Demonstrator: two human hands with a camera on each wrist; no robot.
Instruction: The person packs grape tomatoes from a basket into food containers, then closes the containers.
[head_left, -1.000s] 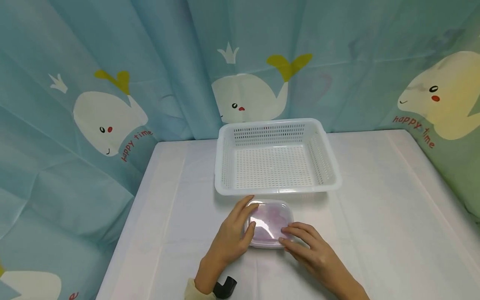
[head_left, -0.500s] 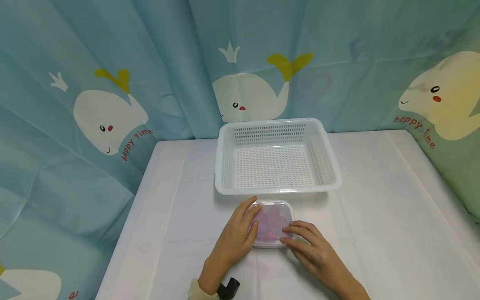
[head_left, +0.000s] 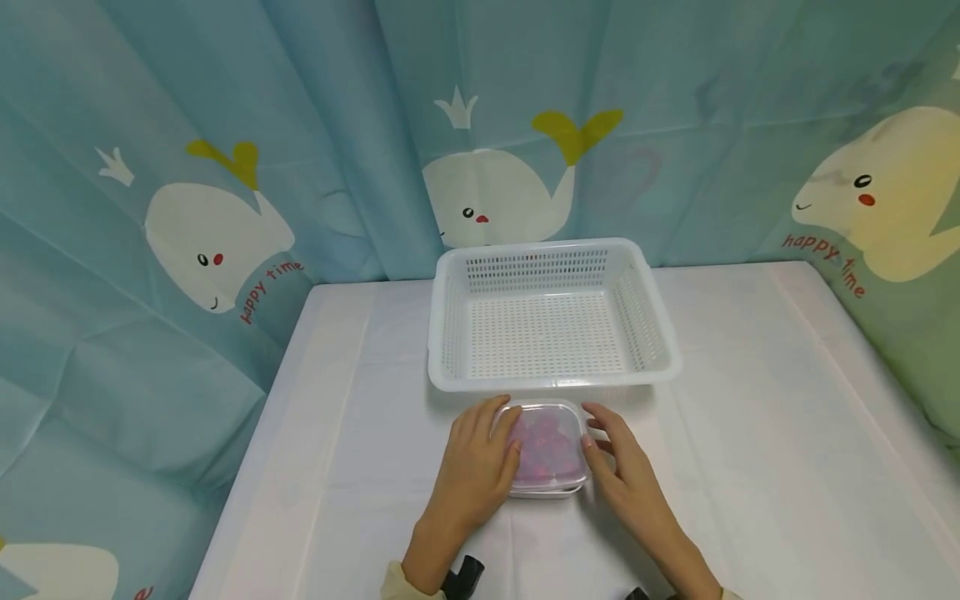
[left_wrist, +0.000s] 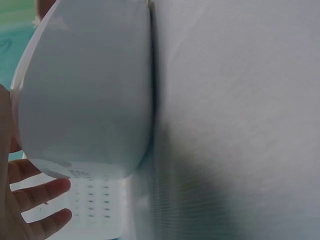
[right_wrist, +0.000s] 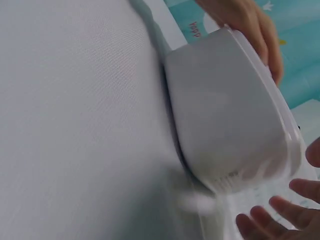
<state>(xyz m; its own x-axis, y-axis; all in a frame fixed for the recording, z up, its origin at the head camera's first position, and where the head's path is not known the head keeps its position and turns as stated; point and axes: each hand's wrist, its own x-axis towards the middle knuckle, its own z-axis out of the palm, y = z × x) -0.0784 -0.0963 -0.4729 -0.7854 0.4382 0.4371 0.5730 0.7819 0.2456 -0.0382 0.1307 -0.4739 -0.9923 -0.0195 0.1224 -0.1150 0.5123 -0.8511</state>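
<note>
A small white food container with a clear lid stands on the table, and pink-purple contents show through the lid. Along the lid's front, a narrow band of the white body shows below its edge. My left hand lies at the left side, thumb and index finger over the lid's edge; in the left wrist view its other fingers spread past the back corner. Off the right side, my right hand has its fingers spread and slightly bent, with a gap to the container in the right wrist view.
A white perforated plastic basket stands just behind the container. White cloth covers the table. A blue-green curtain with printed whales hangs along the back and sides. Black wrist mounts sit at the wrists.
My right hand has lifted off the lid's front right corner and moved back to the container's right side, fingers spreading. My left hand stays at the left edge, slightly shifted.
</note>
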